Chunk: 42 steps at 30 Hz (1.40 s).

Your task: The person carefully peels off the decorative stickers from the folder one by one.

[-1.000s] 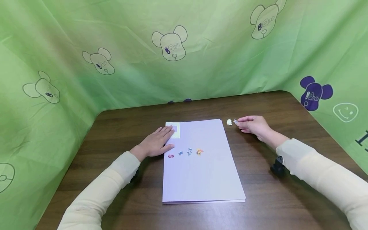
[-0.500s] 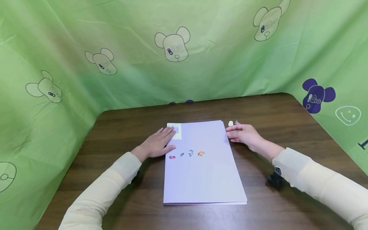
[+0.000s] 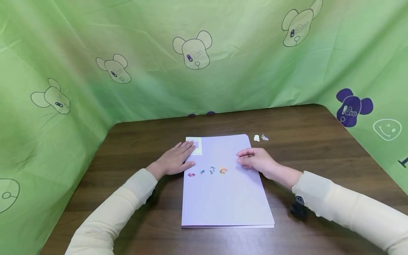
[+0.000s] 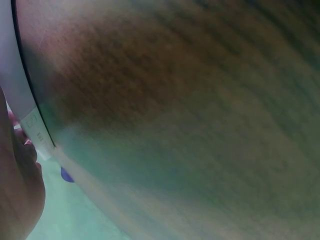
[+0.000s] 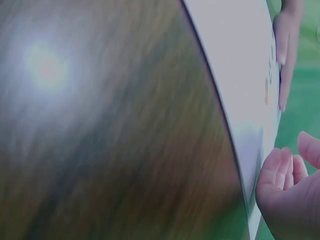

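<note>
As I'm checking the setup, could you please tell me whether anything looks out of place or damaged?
Nothing looks spilled or damaged. Only one mild oddity: a white cutout and a pale cutout lie on the table, beside the far right corner of the lavender folder, apart from its four colorful stickers.

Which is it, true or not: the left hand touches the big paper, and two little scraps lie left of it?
Not quite: the head view shows the two little scraps right of the big paper. The left hand does touch it.
</note>
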Tool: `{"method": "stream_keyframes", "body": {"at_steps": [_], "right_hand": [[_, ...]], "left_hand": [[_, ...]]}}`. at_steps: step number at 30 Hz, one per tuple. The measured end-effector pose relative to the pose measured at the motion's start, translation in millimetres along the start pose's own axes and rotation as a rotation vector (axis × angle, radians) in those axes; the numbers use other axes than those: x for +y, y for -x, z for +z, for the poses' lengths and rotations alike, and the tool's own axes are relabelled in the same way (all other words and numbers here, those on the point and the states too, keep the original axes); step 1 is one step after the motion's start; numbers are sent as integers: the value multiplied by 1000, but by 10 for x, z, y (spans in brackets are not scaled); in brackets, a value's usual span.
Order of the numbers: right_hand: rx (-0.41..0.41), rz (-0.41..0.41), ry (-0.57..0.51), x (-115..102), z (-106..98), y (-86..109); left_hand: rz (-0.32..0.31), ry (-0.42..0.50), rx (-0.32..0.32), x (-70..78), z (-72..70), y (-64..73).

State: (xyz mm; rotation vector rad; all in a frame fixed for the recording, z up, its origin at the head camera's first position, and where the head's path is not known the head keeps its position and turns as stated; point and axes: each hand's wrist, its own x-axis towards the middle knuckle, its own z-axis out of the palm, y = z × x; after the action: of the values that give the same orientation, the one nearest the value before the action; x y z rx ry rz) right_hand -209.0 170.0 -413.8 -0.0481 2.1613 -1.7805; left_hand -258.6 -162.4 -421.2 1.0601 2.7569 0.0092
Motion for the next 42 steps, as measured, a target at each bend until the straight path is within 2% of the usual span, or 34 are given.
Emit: {"method": "stream_keyframes", "body": {"at_steps": [14, 22, 29, 36, 42], "right_hand": [[-43, -35, 73, 27, 238, -18], [-45, -51, 181, 25, 270, -46], [-45, -84, 250, 40, 319, -83], [-14, -127, 387, 77, 376, -119], [-44, -164, 467, 64, 377, -130]], "left_hand": [[-7, 1, -8, -10, 8, -10], [11, -18, 14, -33, 31, -20], [10, -4, 9, -23, 20, -7], [12, -7, 4, -19, 24, -15], [5, -10, -6, -15, 17, -12]]}}
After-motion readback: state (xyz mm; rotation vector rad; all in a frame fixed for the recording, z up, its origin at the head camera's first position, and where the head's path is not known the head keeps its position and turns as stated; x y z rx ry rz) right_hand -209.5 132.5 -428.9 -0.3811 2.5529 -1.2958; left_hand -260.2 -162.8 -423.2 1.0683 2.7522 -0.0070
